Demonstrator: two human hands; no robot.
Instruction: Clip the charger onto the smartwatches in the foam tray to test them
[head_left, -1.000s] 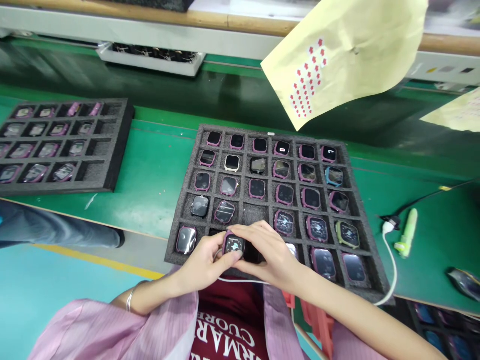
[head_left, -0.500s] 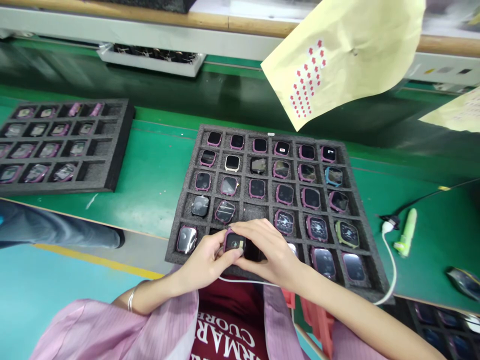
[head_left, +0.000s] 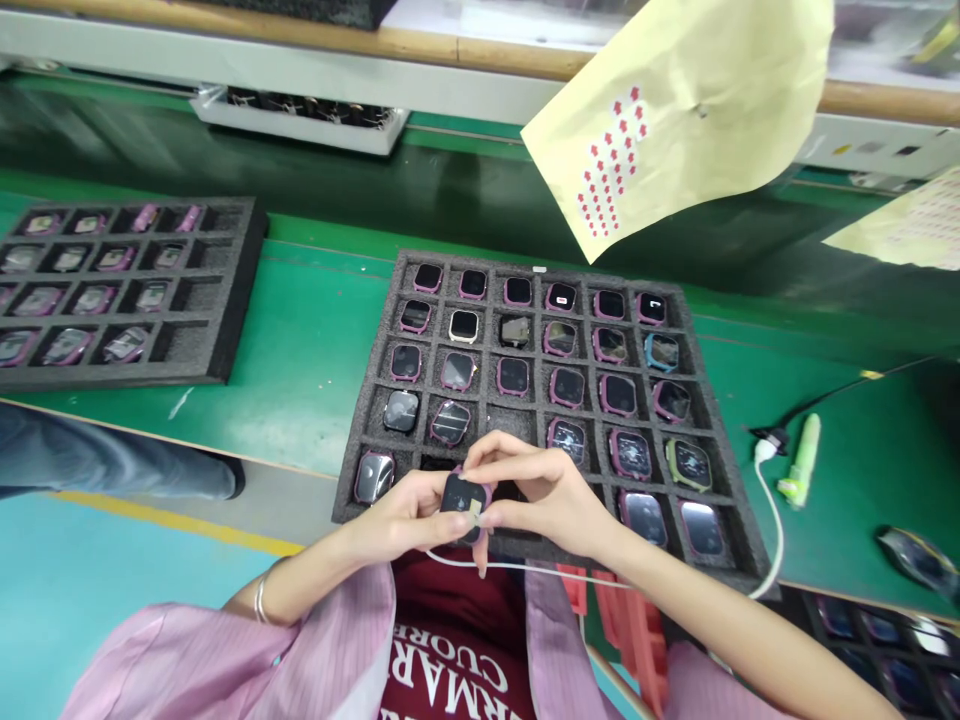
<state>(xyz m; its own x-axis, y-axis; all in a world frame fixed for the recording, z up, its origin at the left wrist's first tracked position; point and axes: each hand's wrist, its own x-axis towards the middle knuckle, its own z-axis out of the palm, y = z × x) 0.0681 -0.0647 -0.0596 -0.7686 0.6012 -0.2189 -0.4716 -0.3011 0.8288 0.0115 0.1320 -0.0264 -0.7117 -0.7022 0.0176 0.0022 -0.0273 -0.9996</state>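
My left hand (head_left: 411, 515) grips a purple-framed smartwatch body (head_left: 459, 495) over the front edge of a dark foam tray (head_left: 352, 430). The watch's dark screen faces up, with a small pale sticker (head_left: 475, 508) near its right side. My right hand (head_left: 544, 490) is at the watch's right edge, thumb and finger closed at the sticker and frame; the exact contact is too small to tell. Rows of watch bodies, mostly purple-framed, lie in the tray's compartments. A white cable (head_left: 525, 568) passes below my hands.
A second foam tray (head_left: 240, 290) with watches lies at the left. Yellow paper (head_left: 697, 110) hangs above the bench. At right are a cable plug (head_left: 766, 448), a green tool (head_left: 804, 460) and a dark object (head_left: 919, 562). A person's leg (head_left: 112, 455) shows at left.
The watch has turned and moved slightly left, showing more of its screen. My right hand has shifted, its fingers now more raised and pinched by the watch's right side.
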